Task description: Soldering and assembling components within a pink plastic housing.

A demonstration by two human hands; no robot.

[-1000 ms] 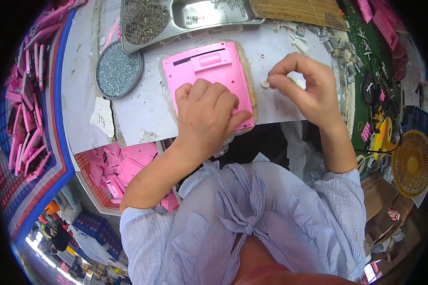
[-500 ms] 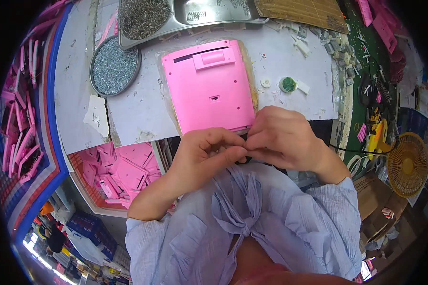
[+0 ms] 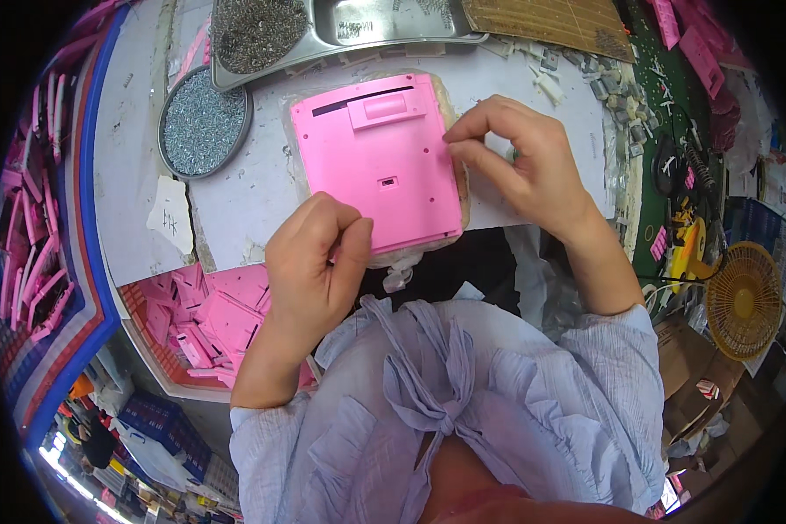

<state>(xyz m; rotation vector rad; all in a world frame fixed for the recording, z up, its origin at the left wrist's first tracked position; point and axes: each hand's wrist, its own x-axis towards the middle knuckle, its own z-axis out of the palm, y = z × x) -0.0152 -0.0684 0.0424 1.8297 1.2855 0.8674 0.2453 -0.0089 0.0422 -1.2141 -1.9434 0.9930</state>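
Observation:
A flat pink plastic casing (image 3: 371,162) lies on a pad wrapped in clear plastic on the worktable, in front of me. It has a long slot and a raised cover at the far end, several small holes and a small socket in the middle. My left hand (image 3: 310,258) is at its near left corner, thumb and forefinger pinched together. By the casing's upper right edge, my right hand (image 3: 528,166) also pinches, fingertips close to a hole there. Whatever either pinch holds is too small or hidden to name.
A round dish (image 3: 251,122) of small silvery screws stands at the left. Behind the casing sits a metal tray (image 3: 393,40) with small springs. Small grey and white parts (image 3: 616,96) lie at the right. Pink pieces (image 3: 205,327) fill a bin below left. A yellow fan (image 3: 744,301) stands right.
My hands were together at the casing's near edge and have parted. The right went up to the casing's right edge, the left moved left to its near corner.

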